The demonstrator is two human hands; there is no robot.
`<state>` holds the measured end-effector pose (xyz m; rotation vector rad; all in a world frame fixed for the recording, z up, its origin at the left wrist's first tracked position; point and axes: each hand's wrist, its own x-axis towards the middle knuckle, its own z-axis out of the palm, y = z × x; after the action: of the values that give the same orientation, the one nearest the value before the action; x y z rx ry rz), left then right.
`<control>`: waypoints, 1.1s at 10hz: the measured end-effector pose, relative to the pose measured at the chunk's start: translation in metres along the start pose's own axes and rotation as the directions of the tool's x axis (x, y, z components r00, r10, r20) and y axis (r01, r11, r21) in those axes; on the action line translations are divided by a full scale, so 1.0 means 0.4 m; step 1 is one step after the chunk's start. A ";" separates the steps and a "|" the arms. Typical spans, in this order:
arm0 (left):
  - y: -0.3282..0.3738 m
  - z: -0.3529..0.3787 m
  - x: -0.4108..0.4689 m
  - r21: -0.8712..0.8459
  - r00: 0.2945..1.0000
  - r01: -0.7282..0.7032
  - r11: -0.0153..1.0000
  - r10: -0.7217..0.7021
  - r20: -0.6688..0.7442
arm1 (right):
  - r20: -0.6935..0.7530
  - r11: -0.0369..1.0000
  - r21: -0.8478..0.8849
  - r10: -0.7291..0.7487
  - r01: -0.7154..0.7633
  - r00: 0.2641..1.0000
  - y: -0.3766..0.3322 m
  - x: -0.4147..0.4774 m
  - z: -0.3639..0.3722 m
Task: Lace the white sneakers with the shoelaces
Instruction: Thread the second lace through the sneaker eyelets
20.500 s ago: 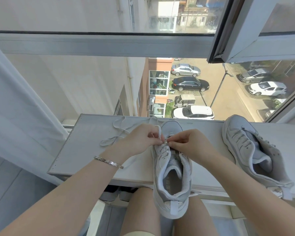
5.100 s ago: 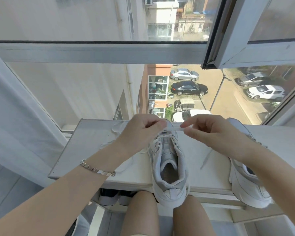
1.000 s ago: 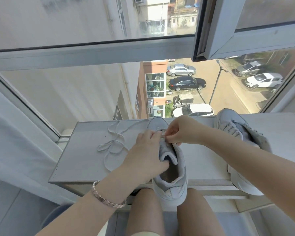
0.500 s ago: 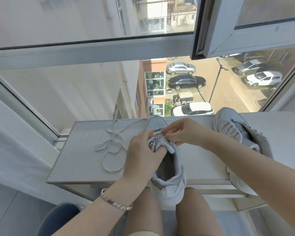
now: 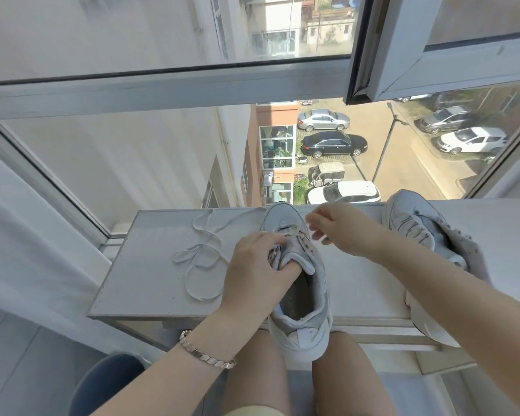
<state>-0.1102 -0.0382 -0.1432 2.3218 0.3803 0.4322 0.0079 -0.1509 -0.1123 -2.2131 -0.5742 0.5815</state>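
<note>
Left hand [image 5: 252,265] grips sneaker [image 5: 306,334] tongue, fingers curled, likely steadying eyelets. Right hand [image 5: 339,229] hovers beside, fingers loosely curled; pinch unclear.

I can read no text, brand or number on the sneaker [image 5: 301,334] gripped by my left hand [image 5: 252,273], nor elsewhere.

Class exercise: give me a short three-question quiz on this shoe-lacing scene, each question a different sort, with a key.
1. True or false: the loose shoelace lies on the windowsill, left of the middle sneaker.
2. Fill in: the other sneaker lies to the middle one's ____.
3. The left hand grips: A the middle sneaker; B the shoelace; C the other sneaker.
Key: 1 true; 2 right; 3 A.
</note>
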 end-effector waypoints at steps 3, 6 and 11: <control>-0.012 0.005 0.004 -0.003 1.000 -0.010 1.000 0.010 0.020 | -0.027 0.646 0.753 0.218 -0.124 0.976 0.038 -0.044 -0.124; -0.018 0.002 0.003 -0.033 0.999 -0.037 0.999 0.038 0.030 | -0.025 0.888 -0.420 -0.217 0.187 0.976 0.051 -0.032 -0.060; -0.019 -0.009 0.013 -0.216 0.989 0.080 0.973 -0.051 0.137 | 0.187 0.999 0.048 -0.003 -0.006 0.982 0.010 -0.029 -0.070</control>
<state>-0.1081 -0.0286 -0.1449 2.1012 0.3266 0.2732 0.0152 -0.1755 -0.0956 -2.1271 -0.6486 0.8021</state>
